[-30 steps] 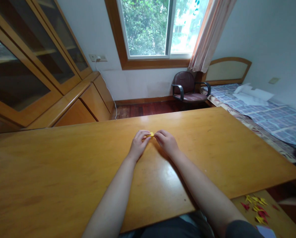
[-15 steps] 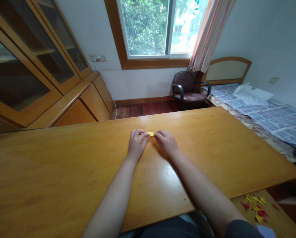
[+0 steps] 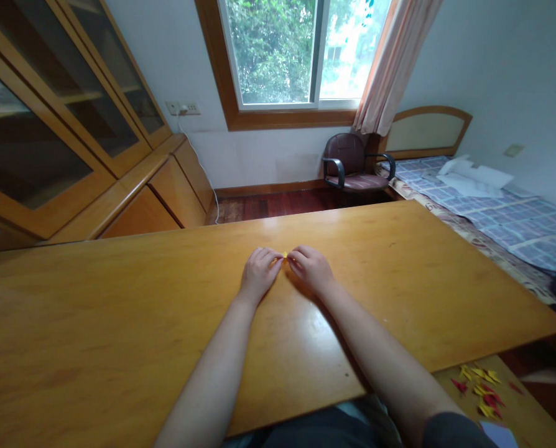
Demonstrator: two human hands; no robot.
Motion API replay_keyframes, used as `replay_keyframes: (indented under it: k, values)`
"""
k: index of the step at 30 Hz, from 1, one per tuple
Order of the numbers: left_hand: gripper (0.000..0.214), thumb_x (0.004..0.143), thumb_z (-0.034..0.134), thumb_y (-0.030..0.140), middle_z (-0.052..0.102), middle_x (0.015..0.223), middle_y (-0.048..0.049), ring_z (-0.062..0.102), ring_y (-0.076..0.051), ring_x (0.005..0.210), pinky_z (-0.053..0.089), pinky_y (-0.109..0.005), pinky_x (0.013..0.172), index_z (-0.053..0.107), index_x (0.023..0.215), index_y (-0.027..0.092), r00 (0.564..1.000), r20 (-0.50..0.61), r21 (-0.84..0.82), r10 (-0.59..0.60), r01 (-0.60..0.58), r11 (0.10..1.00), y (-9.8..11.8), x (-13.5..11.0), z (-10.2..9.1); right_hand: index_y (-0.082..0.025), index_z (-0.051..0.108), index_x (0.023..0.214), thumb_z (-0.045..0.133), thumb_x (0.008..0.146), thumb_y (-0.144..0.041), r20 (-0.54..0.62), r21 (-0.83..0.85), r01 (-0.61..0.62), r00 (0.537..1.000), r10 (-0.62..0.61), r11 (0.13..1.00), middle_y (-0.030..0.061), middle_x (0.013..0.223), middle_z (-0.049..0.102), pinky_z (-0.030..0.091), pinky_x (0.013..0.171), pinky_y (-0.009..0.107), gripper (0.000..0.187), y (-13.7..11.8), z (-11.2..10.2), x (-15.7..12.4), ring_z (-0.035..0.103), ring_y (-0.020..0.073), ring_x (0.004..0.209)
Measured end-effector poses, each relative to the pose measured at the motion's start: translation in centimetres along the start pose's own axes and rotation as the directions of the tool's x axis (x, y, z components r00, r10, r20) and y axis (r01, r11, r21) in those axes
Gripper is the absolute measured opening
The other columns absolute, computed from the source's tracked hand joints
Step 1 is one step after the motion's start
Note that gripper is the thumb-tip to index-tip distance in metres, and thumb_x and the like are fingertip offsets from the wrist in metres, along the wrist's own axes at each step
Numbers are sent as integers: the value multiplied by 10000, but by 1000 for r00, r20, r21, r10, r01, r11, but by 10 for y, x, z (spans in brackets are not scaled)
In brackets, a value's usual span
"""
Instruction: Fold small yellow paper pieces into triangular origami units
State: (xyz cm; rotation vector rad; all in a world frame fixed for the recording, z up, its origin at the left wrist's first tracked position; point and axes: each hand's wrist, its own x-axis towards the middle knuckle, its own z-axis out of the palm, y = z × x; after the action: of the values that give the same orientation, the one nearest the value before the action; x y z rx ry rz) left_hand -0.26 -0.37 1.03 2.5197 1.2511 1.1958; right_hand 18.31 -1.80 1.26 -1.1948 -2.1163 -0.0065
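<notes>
A small piece of folded yellow paper [image 3: 285, 255] is pinched between my two hands, just above the wooden table [image 3: 119, 323]. My left hand [image 3: 261, 272] grips its left side between thumb and fingers. From the right, my right hand [image 3: 311, 267] pinches the other side. Only a tiny bit of the yellow shows between the fingertips; the rest is covered by my fingers.
Several red and yellow folded paper pieces [image 3: 486, 391] lie on a lower wooden surface [image 3: 534, 407] at the bottom right, near a pale paper sheet [image 3: 498, 434]. Beyond the table stand an armchair [image 3: 352, 163], a bed [image 3: 506, 205] and a cabinet [image 3: 133, 208].
Less of the yellow paper shows between my fingertips now, and it looks narrower. Both hands have stayed in nearly the same place.
</notes>
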Motion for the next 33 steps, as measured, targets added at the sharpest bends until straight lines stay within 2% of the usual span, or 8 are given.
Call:
replay_keyframes:
  k: [11,16,24,33]
  values:
    - [86,893,590,258,699,857,-37,574,-214,869,437,-358,826,664,878,219,999,14,42,-32,32,999,2,1,-2,-209,657,915,532,925,-230,-20,92,-39,999,41,995,56,891,655,459,765,249,127,-1,2,-2,614,164,834]
    - [94,904,565,244,691,854,-36,604,-188,834,468,-322,805,649,890,204,999,29,-91,-43,45,995,3,0,0,-213,652,891,542,920,-244,-26,142,-83,996,88,986,46,867,649,456,741,243,118,-2,4,-2,613,157,801]
    - [101,892,581,259,704,889,-35,652,-177,852,495,-304,807,662,905,200,986,76,-242,-145,160,957,3,-2,2,-212,648,865,553,908,-242,-20,232,-141,989,150,962,35,846,638,457,727,240,109,-2,4,-1,613,150,779]
    - [176,830,641,239,674,964,-48,634,-194,915,511,-337,854,635,1002,205,989,95,-291,-109,133,948,8,-1,2,-211,657,848,578,891,-245,-7,351,-228,969,246,908,25,841,644,471,690,242,96,0,7,-1,608,139,714]
